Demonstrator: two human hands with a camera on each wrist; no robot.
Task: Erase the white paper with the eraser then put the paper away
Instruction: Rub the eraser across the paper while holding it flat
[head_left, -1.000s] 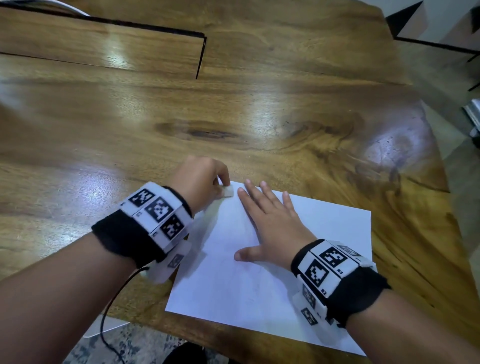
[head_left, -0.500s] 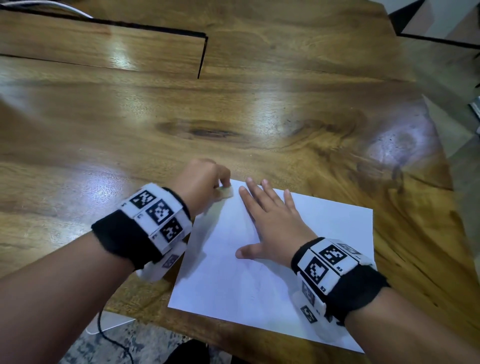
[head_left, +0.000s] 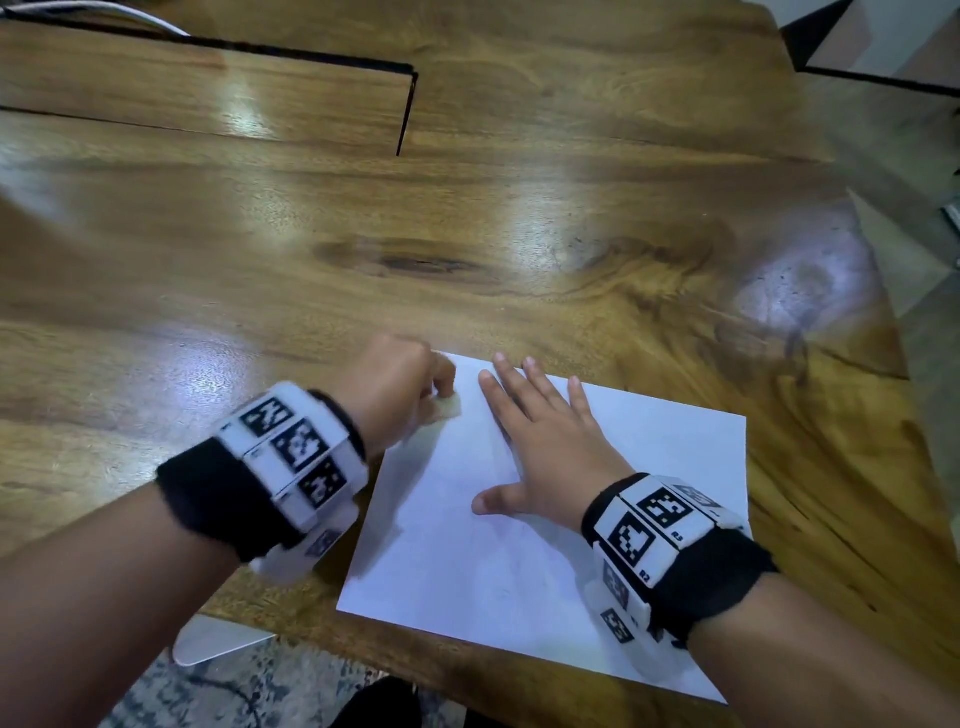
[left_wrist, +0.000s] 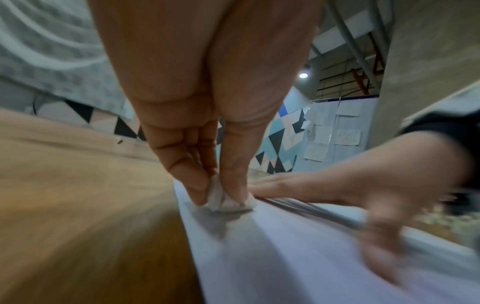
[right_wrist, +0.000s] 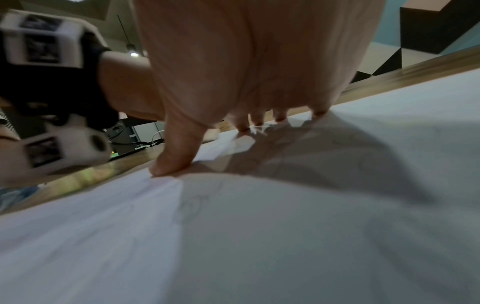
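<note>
White paper (head_left: 545, 545) lies flat on the wooden table (head_left: 467, 234) at its near edge, its long axis running from 11 o'clock to 5 o'clock, the near corners close to the table's rim. At the sheet's 10 o'clock corner the left hand (head_left: 395, 384), knuckles up, pinches the small white eraser (head_left: 448, 406) between thumb and fingertips against the sheet, while the right hand (head_left: 540, 447) lies spread and flat just beside it, fingers toward 11 o'clock. Bare wood stretches wide toward 12 o'clock.
</note>
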